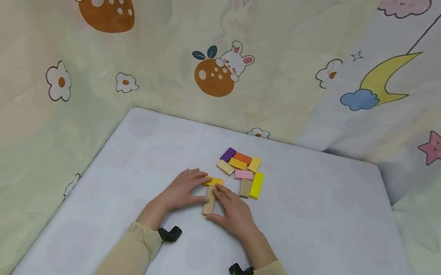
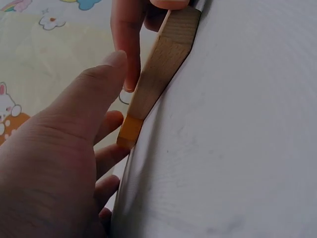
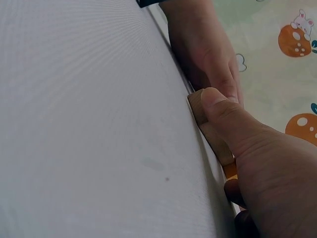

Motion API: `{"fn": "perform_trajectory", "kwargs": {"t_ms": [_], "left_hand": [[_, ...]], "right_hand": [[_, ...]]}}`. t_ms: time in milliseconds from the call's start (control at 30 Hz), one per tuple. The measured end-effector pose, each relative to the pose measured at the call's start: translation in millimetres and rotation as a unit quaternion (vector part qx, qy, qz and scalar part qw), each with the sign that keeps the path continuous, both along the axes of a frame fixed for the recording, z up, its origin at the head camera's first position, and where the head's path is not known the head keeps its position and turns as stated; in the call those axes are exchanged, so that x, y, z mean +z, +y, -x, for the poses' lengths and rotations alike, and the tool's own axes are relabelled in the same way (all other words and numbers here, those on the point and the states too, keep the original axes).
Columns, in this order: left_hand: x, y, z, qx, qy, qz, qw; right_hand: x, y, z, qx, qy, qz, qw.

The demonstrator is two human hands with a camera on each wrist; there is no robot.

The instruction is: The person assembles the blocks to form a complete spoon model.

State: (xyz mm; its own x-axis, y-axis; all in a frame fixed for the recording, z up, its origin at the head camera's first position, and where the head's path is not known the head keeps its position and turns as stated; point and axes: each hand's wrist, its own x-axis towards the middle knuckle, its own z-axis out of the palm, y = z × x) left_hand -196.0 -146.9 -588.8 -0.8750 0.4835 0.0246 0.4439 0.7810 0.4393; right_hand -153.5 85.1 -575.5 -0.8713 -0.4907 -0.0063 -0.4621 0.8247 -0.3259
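Well in from the table's (image 1: 320,220) far edge, an orange block (image 1: 214,182) lies across the far end of a plain block (image 1: 208,207); the right hand (image 1: 236,214) pinches the plain one lengthwise, probably to square the joint, while the left hand (image 1: 180,191), loosely spread, touches the orange one's left end, seemingly steadying it; other blocks (image 1: 244,175) lie nearer that edge

There are ten blocks (image 1: 256,185), two hands (image 1: 181,191) and one table (image 1: 315,248).

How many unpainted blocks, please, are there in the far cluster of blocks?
2: the left unpainted block, below the purple block, and the right unpainted block, below the pink block, in the head view.
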Motion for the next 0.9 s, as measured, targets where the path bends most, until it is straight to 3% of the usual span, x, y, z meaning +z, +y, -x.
{"fn": "perform_trajectory", "kwargs": {"t_ms": [233, 433, 533, 667, 900], "left_hand": [[1.9, 2.1, -4.3, -0.015, 0.023, 0.042, 0.9988], [3.2, 2.7, -5.4, -0.016, 0.029, 0.055, 0.9979], [1.5, 3.3, -5.2, -0.013, 0.034, 0.055, 0.9978], [0.6, 4.1, -4.7, -0.009, 0.036, 0.053, 0.9979], [1.6, 3.5, -5.5, -0.011, 0.031, 0.052, 0.9981]], "right_hand": [[6.5, 1.4, -1.8, 0.007, -0.009, 0.016, 0.9998], [11.4, 13.3, -4.4, 0.004, -0.051, 0.070, 0.9962], [11.9, 23.5, -6.0, -0.020, -0.055, 0.092, 0.9940], [10.2, 38.5, -7.0, -0.071, -0.026, 0.105, 0.9916], [7.5, 61.0, -5.9, -0.124, 0.002, 0.092, 0.9880]]}}
